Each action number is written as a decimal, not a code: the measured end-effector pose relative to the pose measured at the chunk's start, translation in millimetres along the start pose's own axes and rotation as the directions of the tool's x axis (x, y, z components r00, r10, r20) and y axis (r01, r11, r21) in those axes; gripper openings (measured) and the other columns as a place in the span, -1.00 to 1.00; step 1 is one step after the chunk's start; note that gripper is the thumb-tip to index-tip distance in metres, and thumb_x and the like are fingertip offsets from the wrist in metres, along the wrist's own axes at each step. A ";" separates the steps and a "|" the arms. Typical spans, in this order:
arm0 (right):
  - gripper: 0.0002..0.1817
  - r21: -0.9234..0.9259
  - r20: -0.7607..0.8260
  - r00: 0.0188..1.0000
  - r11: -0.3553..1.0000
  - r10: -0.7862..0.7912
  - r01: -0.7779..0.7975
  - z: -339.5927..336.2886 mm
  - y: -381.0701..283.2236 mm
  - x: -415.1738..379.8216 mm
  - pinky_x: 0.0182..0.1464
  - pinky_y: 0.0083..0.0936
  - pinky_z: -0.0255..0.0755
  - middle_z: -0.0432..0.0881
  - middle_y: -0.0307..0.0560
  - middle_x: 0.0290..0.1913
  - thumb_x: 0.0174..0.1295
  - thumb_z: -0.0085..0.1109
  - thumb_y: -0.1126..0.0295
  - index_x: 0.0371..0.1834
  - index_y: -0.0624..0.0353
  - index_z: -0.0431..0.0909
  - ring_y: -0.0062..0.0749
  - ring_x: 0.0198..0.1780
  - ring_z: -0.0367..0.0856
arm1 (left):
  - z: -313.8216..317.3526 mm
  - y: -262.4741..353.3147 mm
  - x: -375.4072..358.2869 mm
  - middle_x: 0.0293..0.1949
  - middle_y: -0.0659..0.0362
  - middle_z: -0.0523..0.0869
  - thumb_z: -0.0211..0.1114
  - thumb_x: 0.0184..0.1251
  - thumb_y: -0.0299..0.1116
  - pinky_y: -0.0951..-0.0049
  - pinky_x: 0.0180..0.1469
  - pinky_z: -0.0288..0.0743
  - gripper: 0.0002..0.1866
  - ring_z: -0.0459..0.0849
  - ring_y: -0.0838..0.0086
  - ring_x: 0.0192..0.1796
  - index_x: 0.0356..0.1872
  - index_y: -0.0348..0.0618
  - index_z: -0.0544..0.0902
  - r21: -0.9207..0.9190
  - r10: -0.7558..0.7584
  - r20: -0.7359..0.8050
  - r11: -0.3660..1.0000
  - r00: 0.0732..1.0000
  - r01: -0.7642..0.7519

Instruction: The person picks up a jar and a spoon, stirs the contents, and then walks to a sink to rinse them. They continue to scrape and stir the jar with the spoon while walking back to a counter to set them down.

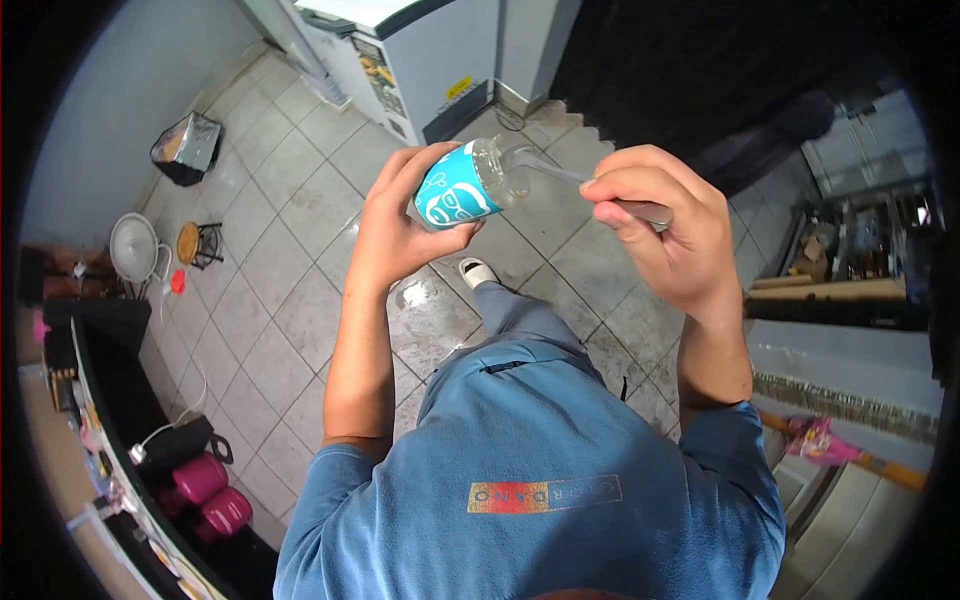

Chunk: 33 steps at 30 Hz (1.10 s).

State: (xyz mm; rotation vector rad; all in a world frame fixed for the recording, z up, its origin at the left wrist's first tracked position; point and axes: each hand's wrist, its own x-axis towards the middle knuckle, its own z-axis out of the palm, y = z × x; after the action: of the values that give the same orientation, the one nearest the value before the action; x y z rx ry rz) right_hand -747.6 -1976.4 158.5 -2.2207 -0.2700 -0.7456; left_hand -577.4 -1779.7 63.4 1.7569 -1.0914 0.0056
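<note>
A clear jar with a teal and white label (455, 195) is tilted on its side, its mouth toward the right. My left hand (405, 210) is wrapped round it, thumb below and fingers above. In my right hand (665, 215) the handle of a metal utensil (550, 168), which looks like a spoon or fork, is pinched between thumb and fingers. The utensil's far end is at the jar's mouth; its tip is blurred against the glass. What the jar holds cannot be made out.
A white fridge (435, 60) stands ahead. On the tiled floor at the left are a foil-lined box (190, 148), a small round stool (190, 243) and a white fan (134, 247). Pink dumbbells (215, 495) lie lower left. A shelf (830, 290) is at the right.
</note>
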 end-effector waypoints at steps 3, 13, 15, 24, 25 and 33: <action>-0.85 -0.020 0.105 0.994 1.000 -0.006 0.008 14.3 33.6 41.7 -0.27 -0.52 0.59 0.64 -0.08 -0.19 0.20 0.37 0.50 -0.21 0.26 0.62 -0.37 -0.28 0.70 | -12.8 -23.3 22.1 0.03 0.04 0.67 0.58 -0.28 -0.42 0.28 0.16 0.52 -0.29 0.66 0.22 0.08 0.10 -0.25 0.63 0.063 -0.053 -0.013 0.997 0.998 0.054; -0.86 0.227 0.311 0.930 0.966 -0.193 0.125 52.0 123.2 186.3 -0.21 -0.54 0.52 0.56 -0.04 -0.23 0.18 0.26 0.64 -0.23 0.32 0.54 -0.37 -0.29 0.58 | -58.1 -101.0 93.1 0.00 0.04 0.68 0.57 -0.29 -0.43 0.31 0.13 0.54 -0.33 0.68 0.26 0.05 0.06 -0.25 0.65 0.072 -0.112 -0.155 0.990 0.982 0.124; -0.87 0.296 0.317 0.919 0.945 -0.236 0.140 64.1 133.1 211.6 -0.19 -0.54 0.52 0.55 -0.03 -0.22 0.19 0.26 0.63 -0.22 0.33 0.53 -0.35 -0.29 0.58 | -74.4 -109.6 96.2 0.01 0.04 0.69 0.58 -0.29 -0.42 0.31 0.14 0.53 -0.33 0.68 0.28 0.05 0.05 -0.27 0.65 0.025 -0.177 -0.202 0.982 0.963 0.186; -0.87 0.342 0.436 0.785 0.888 -0.441 0.309 153.8 126.0 302.7 -0.19 -0.47 0.53 0.54 -0.05 -0.27 0.29 0.24 0.51 -0.23 0.29 0.48 -0.26 -0.30 0.60 | -144.1 -140.0 83.4 -0.04 0.03 0.71 0.57 -0.34 -0.40 0.29 0.11 0.56 -0.33 0.69 0.25 0.02 0.02 -0.27 0.68 0.235 -0.121 -0.386 0.946 0.914 0.225; -0.83 0.338 0.440 0.767 0.878 -0.466 0.340 167.4 122.8 313.4 -0.21 -0.34 0.50 0.56 0.00 -0.29 0.30 0.23 0.41 -0.22 0.27 0.48 -0.11 -0.29 0.60 | -153.9 -147.7 80.7 -0.04 0.03 0.71 0.57 -0.34 -0.40 0.29 0.11 0.56 -0.33 0.69 0.25 0.02 0.02 -0.27 0.68 0.241 -0.120 -0.397 0.943 0.910 0.229; -0.78 0.331 0.435 0.727 0.845 -0.532 0.420 274.8 73.6 383.2 -0.24 -0.20 0.47 0.57 0.09 -0.35 0.31 0.22 0.31 -0.23 0.24 0.46 0.06 -0.30 0.60 | -251.1 -203.0 54.8 -0.06 0.02 0.72 0.57 -0.38 -0.41 0.28 0.06 0.58 -0.32 0.70 0.23 -0.01 0.01 -0.26 0.68 0.297 -0.024 -0.544 0.929 0.839 0.219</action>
State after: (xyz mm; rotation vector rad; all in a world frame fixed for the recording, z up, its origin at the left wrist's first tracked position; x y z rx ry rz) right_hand -290.9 -1842.2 192.3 -2.1160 -1.1811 -0.3291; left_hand -294.6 -1614.6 57.7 1.9699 -0.5829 0.6129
